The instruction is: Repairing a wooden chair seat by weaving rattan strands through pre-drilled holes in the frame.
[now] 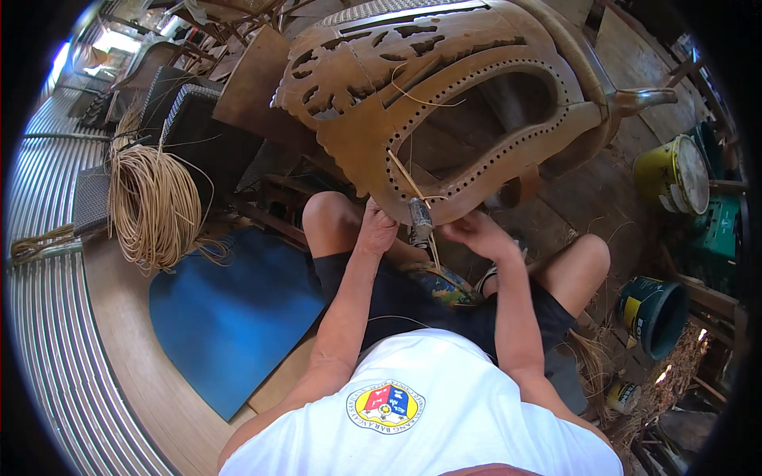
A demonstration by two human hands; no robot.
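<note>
A carved brown wooden chair frame (373,151) lies tilted before me, with a row of small holes around its oval opening. My left hand (378,230) is closed at the frame's near edge; what its fingers hold is hidden. Close to the same edge, on the right, my right hand (480,236) has its fingers curled together, and I cannot make out what is in them. Between the hands, a short grey cylindrical piece (421,217) rests against the rim. A pale cane strand (408,174) slants from the holes down to it.
A large coil of cane (155,206) hangs at the left beside dark woven panels. Below it lies a blue sheet (230,317) on a wooden board. On the right stand a yellow bucket (673,176) and a dark open bucket (659,317). Corrugated metal lines the left side.
</note>
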